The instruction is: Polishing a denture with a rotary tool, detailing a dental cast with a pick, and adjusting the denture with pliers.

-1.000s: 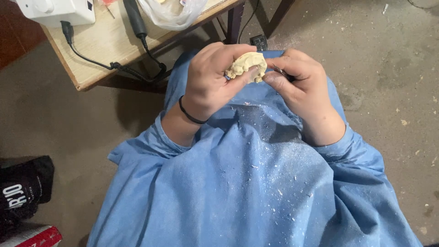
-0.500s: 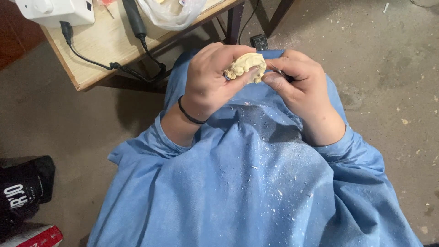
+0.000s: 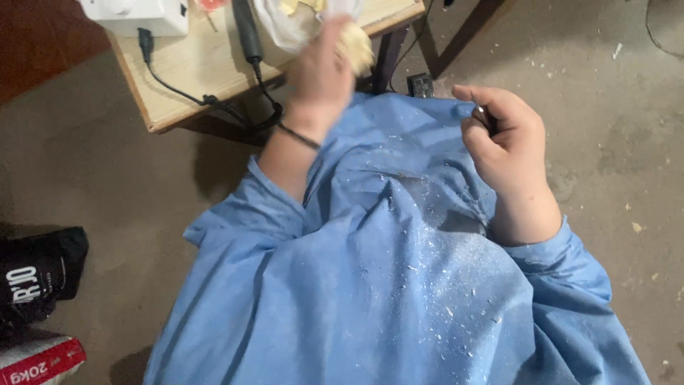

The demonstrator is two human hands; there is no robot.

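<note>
Plaster-coloured lump (image 3: pixel 354 44) sits gripped in my left hand (image 3: pixel 320 75), raised over the edge of the wooden table (image 3: pixel 189 78) — blurred, so I can't make out its shape. My right hand (image 3: pixel 509 146) hovers well apart above the blue gown (image 3: pixel 385 285), fingers closed on a thin metal tool (image 3: pixel 483 114). White flecks dust the gown — a dark handpiece (image 3: pixel 246 28) lies on the table.

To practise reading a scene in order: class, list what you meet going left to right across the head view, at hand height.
White machine → black cable → left hand holding a pale yellowish lump → right hand holding a thin tool.
</note>
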